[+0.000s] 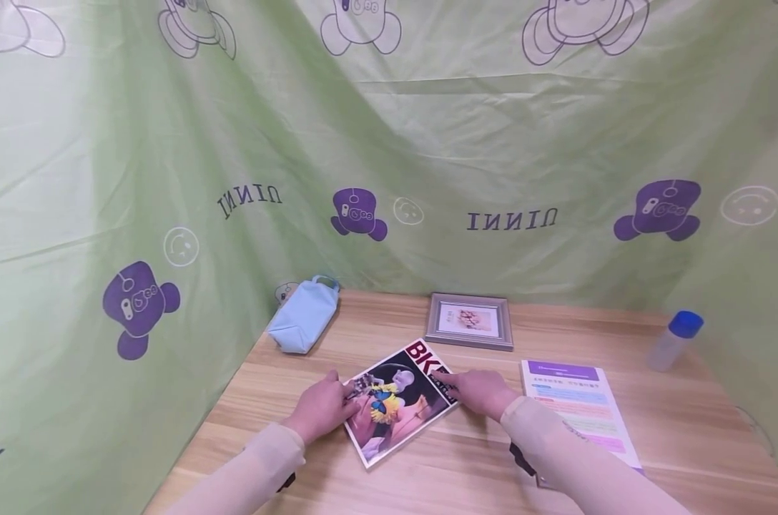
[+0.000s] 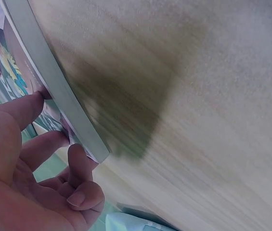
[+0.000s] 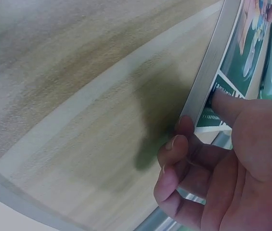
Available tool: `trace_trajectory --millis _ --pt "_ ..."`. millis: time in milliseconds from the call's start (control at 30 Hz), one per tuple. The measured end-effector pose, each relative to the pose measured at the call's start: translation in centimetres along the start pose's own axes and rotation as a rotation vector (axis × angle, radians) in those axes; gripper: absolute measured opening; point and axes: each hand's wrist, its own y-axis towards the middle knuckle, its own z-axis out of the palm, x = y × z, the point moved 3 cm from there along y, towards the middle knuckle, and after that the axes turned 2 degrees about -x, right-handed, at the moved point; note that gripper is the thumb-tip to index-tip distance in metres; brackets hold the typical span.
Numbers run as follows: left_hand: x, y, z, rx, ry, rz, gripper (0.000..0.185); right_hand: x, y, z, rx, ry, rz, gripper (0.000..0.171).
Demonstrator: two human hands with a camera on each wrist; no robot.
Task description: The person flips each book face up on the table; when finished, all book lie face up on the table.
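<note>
A book [image 1: 402,422] with a colourful picture cover and large dark red letters lies at a slant over the middle of the wooden table [image 1: 337,493]. My left hand [image 1: 323,406] grips its left edge; in the left wrist view the thumb presses the cover and other fingers bend around the corner. At the opposite corner my right hand [image 1: 481,391] holds the book, thumb on the cover and fingertips at the edge, as the right wrist view shows. The pale page edge [image 2: 54,72] faces the left wrist camera, with a shadow on the wood beside it.
Behind the book lies a grey picture frame [image 1: 501,332]. A light blue pouch [image 1: 304,315] sits at the back left. To the right are a printed sheet with a purple header [image 1: 572,372] and a blue-capped bottle [image 1: 668,350]. Green curtains [image 1: 427,143] surround the table.
</note>
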Motion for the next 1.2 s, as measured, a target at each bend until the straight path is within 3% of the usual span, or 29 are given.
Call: trace_trajectory --millis 500,700,867,1000,1200 --pt "-0.3 -0.7 0.1 -0.011 0.011 -0.004 0.036 -0.5 1.4 0.4 -0.010 -0.072 0.007 0.046" --pt "-0.3 -0.9 0.1 -0.030 0.012 0.011 0.034 -1.4 2.2 0.8 -0.080 0.035 -0.001 0.040" --pt "-0.6 -1.3 0.1 -0.034 -0.015 -0.019 0.035 -2.1 2.6 1.1 -0.115 0.141 0.017 0.036" --pt "-0.7 -1.6 0.3 -0.037 -0.030 -0.030 0.035 -2.3 2.8 1.4 -0.137 0.170 0.024 0.036" --pt "-1.3 -1.9 0.4 -0.051 -0.012 0.007 0.032 -2.5 3.1 1.7 -0.176 0.217 0.044 0.035"
